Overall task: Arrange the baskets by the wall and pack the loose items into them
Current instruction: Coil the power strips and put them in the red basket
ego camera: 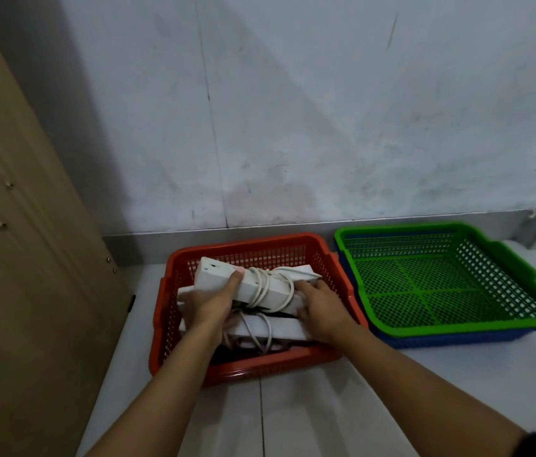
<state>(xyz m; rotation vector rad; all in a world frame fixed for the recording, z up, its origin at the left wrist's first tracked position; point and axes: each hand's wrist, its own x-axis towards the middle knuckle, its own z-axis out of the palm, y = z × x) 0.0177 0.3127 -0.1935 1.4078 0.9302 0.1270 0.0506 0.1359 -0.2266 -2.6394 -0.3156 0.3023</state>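
Observation:
A red basket [253,242] stands on the floor by the wall, holding several white power strips with coiled cords. My left hand [212,300] grips the top white power strip [214,275], thumb on its upper face, with its white cord [271,285] wound around it. My right hand [321,310] rests on the right end of the strips inside the basket, fingers curled onto them. To the right, a green basket [507,249] sits nested in a blue basket [457,339]; the green one holds nothing.
A brown wooden cabinet side [29,258] rises at the left, close to the red basket. The grey-white wall [326,110] with a low skirting runs behind both baskets. White floor tiles [309,413] lie in front.

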